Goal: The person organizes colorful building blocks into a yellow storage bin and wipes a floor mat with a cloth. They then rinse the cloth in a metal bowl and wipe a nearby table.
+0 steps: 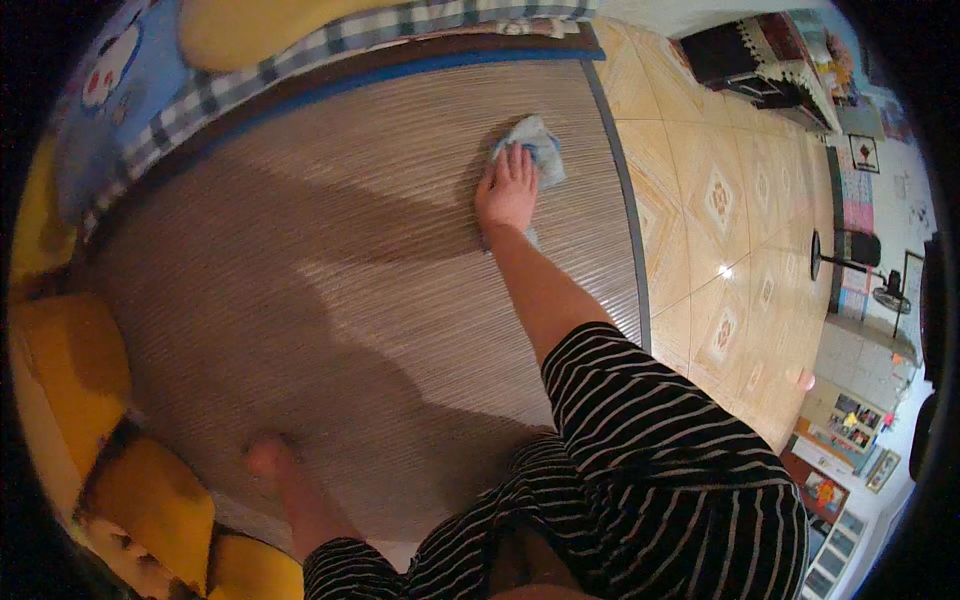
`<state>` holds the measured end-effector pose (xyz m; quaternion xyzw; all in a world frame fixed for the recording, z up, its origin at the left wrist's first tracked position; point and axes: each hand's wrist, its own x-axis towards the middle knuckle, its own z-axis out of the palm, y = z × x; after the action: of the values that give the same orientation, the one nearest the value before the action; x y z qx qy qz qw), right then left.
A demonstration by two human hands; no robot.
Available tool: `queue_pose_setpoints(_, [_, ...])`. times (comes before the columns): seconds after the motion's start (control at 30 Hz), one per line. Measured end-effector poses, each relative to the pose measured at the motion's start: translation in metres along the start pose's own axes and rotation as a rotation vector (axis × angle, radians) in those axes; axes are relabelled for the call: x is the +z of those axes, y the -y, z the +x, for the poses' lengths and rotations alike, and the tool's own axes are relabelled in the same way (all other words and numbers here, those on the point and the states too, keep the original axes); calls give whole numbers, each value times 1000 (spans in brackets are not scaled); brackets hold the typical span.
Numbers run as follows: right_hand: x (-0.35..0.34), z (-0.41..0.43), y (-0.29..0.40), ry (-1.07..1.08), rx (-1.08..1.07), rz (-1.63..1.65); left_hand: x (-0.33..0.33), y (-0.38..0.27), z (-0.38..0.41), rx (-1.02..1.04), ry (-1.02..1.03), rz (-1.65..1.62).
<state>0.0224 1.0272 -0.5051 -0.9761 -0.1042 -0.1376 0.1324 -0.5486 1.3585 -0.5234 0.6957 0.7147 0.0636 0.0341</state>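
Note:
My right hand (508, 189) lies flat, fingers forward, on a crumpled pale grey-blue cloth (551, 161), holding it against a brown ribbed mat (360, 210). A bit of the cloth also shows beside my wrist. In the dim lower left, my left hand (270, 456) rests on the same mat, in shadow. Its fingers are too blurred to make out, and no object shows at it.
A grey edging (626, 199) bounds the mat on the right, beside a patterned tile floor (720, 187). Checked bedding (367, 34) borders the far side. Yellow cushion-like pieces (150, 487) lie at lower left. A standing fan (855, 251) and a dark draped cabinet (750, 67) stand further off.

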Motion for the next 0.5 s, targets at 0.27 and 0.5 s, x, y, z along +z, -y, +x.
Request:
queue_pose_setpoints(0.27, [-12, -2, -1, 103, 13, 49, 29, -391, -187, 630, 250, -380])
queue_pose_setpoints(0.5, [-25, 13, 27, 409, -801, 366, 17, -390, -191, 729, 73, -65])
